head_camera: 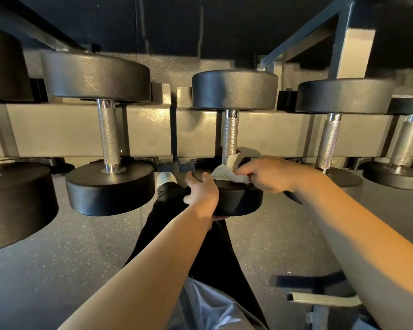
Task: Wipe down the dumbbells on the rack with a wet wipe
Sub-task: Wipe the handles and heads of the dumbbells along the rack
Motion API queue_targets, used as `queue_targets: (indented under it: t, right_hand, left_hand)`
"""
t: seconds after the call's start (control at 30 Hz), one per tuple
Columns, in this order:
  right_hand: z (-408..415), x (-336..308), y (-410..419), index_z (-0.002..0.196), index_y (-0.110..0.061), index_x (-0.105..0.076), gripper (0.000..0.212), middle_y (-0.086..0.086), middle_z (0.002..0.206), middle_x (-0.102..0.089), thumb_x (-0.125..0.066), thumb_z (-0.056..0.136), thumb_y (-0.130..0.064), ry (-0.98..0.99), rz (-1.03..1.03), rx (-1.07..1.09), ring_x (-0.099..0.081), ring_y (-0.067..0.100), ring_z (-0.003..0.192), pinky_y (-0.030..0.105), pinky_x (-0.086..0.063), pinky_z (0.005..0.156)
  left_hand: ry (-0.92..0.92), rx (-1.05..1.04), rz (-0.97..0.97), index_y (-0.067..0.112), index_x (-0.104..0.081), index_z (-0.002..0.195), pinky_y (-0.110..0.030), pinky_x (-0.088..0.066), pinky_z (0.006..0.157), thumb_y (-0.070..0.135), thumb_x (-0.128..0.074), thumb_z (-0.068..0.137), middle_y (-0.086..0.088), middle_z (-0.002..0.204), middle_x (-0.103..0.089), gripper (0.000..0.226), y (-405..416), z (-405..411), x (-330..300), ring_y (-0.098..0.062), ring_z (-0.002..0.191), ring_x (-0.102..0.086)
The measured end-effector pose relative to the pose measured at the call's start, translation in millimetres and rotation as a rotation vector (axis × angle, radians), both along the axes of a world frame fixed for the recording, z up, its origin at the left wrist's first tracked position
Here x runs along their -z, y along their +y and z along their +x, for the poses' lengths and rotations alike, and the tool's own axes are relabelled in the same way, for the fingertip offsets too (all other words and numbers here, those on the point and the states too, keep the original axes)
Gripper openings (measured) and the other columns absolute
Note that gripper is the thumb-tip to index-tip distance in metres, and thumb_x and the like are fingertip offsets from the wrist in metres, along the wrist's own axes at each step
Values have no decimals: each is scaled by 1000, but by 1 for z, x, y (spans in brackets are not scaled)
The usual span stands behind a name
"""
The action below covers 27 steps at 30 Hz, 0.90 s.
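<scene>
In front of you a row of black round-headed dumbbells with knurled chrome handles [109, 136] lies across the grey steel rack rail [57, 132], each handle running away from you with one head near and one far. The centre dumbbell [235, 91] has its near head held by your left hand [202, 190] at the rim. A crumpled white wet wipe [229, 171] lies on that near head where the handle meets it, one corner standing up against the chrome, pinched by your right hand [268, 173].
</scene>
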State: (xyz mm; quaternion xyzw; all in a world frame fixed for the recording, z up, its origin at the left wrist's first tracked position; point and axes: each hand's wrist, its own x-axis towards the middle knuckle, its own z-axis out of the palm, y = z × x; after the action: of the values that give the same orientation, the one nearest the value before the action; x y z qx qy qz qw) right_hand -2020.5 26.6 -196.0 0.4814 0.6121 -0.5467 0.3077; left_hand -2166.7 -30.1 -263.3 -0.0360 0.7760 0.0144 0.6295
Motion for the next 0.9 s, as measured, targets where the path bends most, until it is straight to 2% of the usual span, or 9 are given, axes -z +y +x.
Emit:
queue_targets:
  t: [0.1,0.17,0.27,0.37,0.43,0.57,0.67,0.8,0.9]
  right_hand:
    - [-22,6,1,121,-33,-56,37,1,126,-49,-41,96,-12,-63,69,-133,-47,23,107,32,-38,84]
    - [-37,13,1,113,-24,-55,26,5,117,-53,-43,94,-12,-89,142,-195,-49,22,94,32,-40,77]
    - [-44,15,3,95,-27,-52,17,4,104,-53,-44,93,-13,-80,182,-208,-49,22,88,33,-41,73]
    - [-24,6,1,88,-32,-51,25,-1,101,-49,-41,92,-9,-12,104,-137,-45,20,89,28,-36,68]
    - [-4,1,-3,89,-38,-57,35,-5,101,-52,-39,92,-8,-12,66,-80,-47,20,96,32,-41,78]
    - [20,4,-4,85,-44,-55,40,-14,83,-48,-39,95,-9,-50,5,-10,-49,19,93,31,-37,76]
    - [8,14,1,116,-29,-61,31,-2,106,-56,-39,98,-17,-121,16,-28,-52,21,100,32,-40,78]
    - [-8,33,8,119,-37,-61,28,-1,129,-48,-43,98,-31,-173,-15,16,-47,24,119,32,-38,96]
    - [-2,36,-3,130,-27,-55,36,7,137,-41,-40,99,-39,-138,27,123,-40,25,126,36,-33,104]
  left_hand:
    - [-4,4,13,48,-12,146,-60,-48,93,50,-34,99,-15,141,-33,52,-2,1,2,-39,118,-47]
    - [-12,-14,19,49,-13,145,-62,-49,89,52,-34,98,-14,140,-33,51,-2,0,2,-41,118,-46]
    - [-21,-9,22,48,-15,144,-63,-50,88,54,-34,97,-14,140,-34,51,-3,-1,3,-41,118,-46]
    - [4,-10,21,48,-15,144,-61,-48,92,54,-36,96,-16,141,-32,53,-3,-1,5,-41,117,-47]
    - [25,2,23,48,-15,145,-59,-46,96,52,-37,97,-16,143,-31,53,-3,0,6,-40,117,-47]
    - [29,12,30,45,-15,146,-58,-44,99,48,-36,99,-16,144,-29,52,-5,2,6,-40,118,-45]
    - [35,14,46,45,-16,147,-57,-44,99,48,-36,99,-17,145,-28,52,-5,2,6,-39,116,-46]
    - [33,13,59,46,-14,146,-58,-46,97,49,-35,99,-17,145,-29,52,-6,2,5,-40,114,-49]
    - [25,5,49,45,-14,147,-58,-47,96,47,-34,100,-15,145,-27,51,-4,1,3,-40,117,-46]
